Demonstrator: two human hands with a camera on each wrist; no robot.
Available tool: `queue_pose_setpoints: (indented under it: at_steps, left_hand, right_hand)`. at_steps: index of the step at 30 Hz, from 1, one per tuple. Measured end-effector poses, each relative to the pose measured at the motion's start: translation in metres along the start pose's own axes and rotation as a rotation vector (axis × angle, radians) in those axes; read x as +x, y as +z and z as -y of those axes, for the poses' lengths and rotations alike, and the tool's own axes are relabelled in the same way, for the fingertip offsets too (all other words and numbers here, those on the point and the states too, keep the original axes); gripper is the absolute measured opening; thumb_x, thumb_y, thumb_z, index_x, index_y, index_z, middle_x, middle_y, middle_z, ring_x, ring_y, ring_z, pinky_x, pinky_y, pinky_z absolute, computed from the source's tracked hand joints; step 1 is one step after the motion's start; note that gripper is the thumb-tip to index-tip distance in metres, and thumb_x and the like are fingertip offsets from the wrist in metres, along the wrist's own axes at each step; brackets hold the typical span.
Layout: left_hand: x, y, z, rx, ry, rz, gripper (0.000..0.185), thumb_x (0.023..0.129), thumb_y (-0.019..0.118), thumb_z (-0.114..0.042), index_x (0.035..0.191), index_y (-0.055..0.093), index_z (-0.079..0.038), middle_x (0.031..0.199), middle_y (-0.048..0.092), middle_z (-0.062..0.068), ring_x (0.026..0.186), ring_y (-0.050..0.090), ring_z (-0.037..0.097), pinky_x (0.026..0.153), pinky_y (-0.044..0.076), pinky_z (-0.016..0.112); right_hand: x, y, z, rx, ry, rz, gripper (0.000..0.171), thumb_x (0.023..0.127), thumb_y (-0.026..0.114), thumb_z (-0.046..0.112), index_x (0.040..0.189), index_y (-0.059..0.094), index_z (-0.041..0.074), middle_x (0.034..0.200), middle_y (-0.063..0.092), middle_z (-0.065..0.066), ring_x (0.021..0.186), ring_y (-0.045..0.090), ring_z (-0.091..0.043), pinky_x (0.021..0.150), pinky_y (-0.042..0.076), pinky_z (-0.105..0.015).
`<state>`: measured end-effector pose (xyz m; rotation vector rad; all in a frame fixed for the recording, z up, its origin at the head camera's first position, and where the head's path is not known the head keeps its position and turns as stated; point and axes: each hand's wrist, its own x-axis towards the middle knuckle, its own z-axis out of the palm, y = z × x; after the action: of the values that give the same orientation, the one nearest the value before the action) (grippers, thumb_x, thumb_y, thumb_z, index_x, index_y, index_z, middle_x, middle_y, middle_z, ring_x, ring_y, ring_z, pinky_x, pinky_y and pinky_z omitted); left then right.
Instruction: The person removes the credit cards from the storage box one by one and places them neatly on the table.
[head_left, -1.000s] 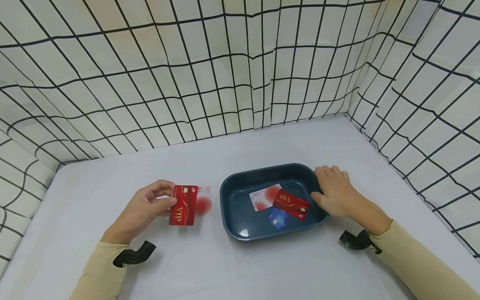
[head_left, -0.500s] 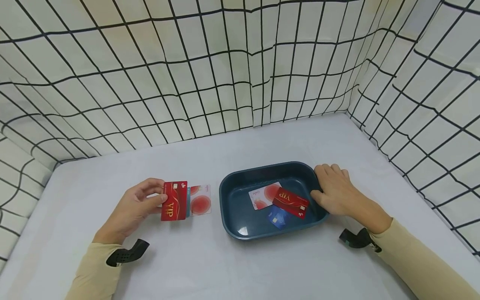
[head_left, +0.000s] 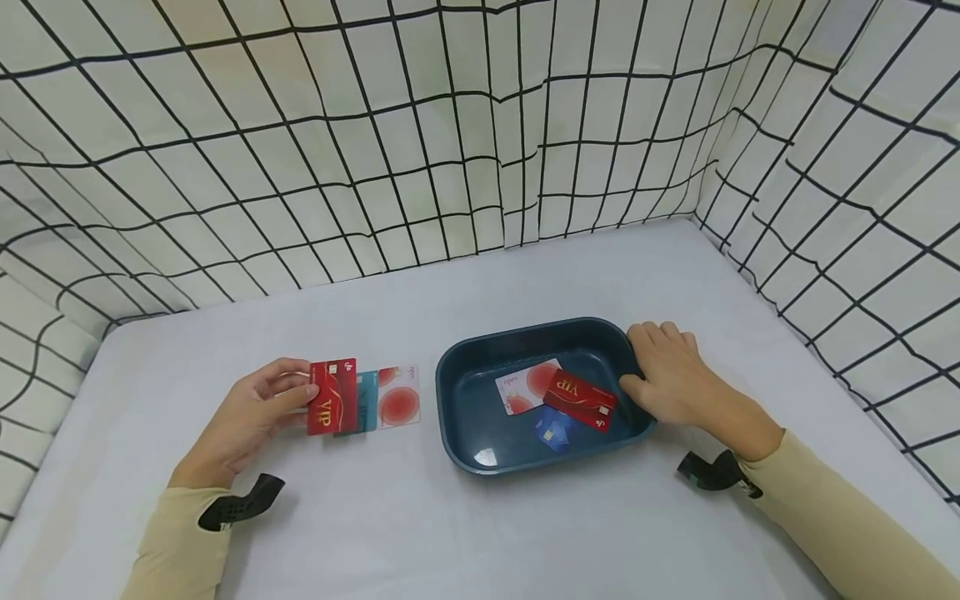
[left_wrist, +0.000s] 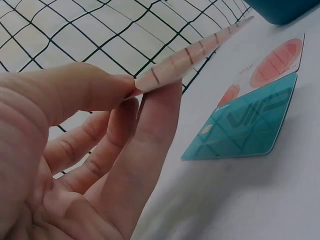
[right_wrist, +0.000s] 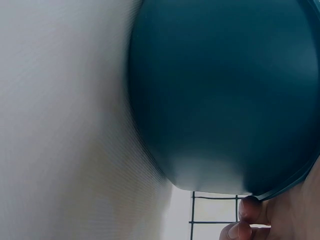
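The left hand (head_left: 258, 404) is pinching a red card (head_left: 333, 397) by its edge, perhaps to keep its front showing, and holding it above a green-blue card (left_wrist: 245, 122). That one is lying on the worktop (head_left: 525, 533), touching a pink-and-white card (head_left: 399, 404). The right hand (head_left: 671, 379) is gripping the end of the tray (head_left: 467, 417), maybe to stop it sliding. More cards (head_left: 580, 400) are lying inside.

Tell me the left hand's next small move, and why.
I'd have the left hand lower the red VIP card it pinches onto the white tabletop, probably beside the teal VIP card. The left wrist view shows the held card raised clear of the surface, while the teal one and a white card with red circles lie there side by side.
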<state>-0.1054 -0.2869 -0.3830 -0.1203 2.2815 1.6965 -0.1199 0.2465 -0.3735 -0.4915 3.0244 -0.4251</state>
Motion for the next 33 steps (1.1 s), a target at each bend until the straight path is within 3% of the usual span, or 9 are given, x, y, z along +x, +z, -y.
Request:
queue_pose_setpoints:
  at_steps: [6, 15, 24, 33]
  left_hand:
    - [0.000, -0.007, 0.002, -0.119, -0.027, 0.001, 0.033, 0.101, 0.068, -0.026, 0.130, 0.053, -0.024, 0.106, 0.067, -0.016, 0.102, 0.061, 0.001, 0.081, 0.062, 0.021]
    - [0.002, -0.013, 0.005, -0.127, -0.024, 0.023, 0.031, 0.099, 0.070, -0.020, 0.127, 0.055, -0.020, 0.102, 0.069, -0.013, 0.094, 0.065, 0.003, 0.081, 0.062, 0.020]
    - [0.000, -0.018, 0.011, 0.047, -0.056, -0.003, 0.045, 0.101, 0.066, -0.033, 0.139, 0.048, -0.016, 0.107, 0.066, -0.020, 0.101, 0.065, -0.002, 0.085, 0.062, 0.021]
    - [0.001, -0.023, 0.016, 0.086, -0.088, -0.034, 0.057, 0.101, 0.066, -0.037, 0.146, 0.044, -0.010, 0.106, 0.064, -0.022, 0.101, 0.063, -0.004, 0.085, 0.062, 0.022]
  right_hand:
    - [0.000, -0.002, 0.000, 0.000, 0.010, 0.008, 0.027, 0.088, 0.058, 0.023, 0.106, 0.051, 0.004, 0.096, 0.054, -0.011, 0.092, 0.042, -0.030, 0.075, 0.027, -0.040]
    - [0.000, -0.002, 0.000, 0.001, -0.002, 0.000, 0.026, 0.088, 0.058, 0.023, 0.105, 0.051, 0.004, 0.096, 0.054, -0.011, 0.092, 0.042, -0.030, 0.074, 0.026, -0.039]
    - [0.001, -0.002, 0.001, 0.000, -0.009, 0.003, 0.025, 0.088, 0.058, 0.022, 0.104, 0.051, 0.004, 0.095, 0.054, -0.011, 0.091, 0.043, -0.029, 0.074, 0.026, -0.039]
    - [0.000, -0.002, 0.002, 0.005, -0.006, 0.003, 0.026, 0.087, 0.058, 0.022, 0.105, 0.051, 0.004, 0.095, 0.054, -0.012, 0.091, 0.043, -0.030, 0.073, 0.026, -0.039]
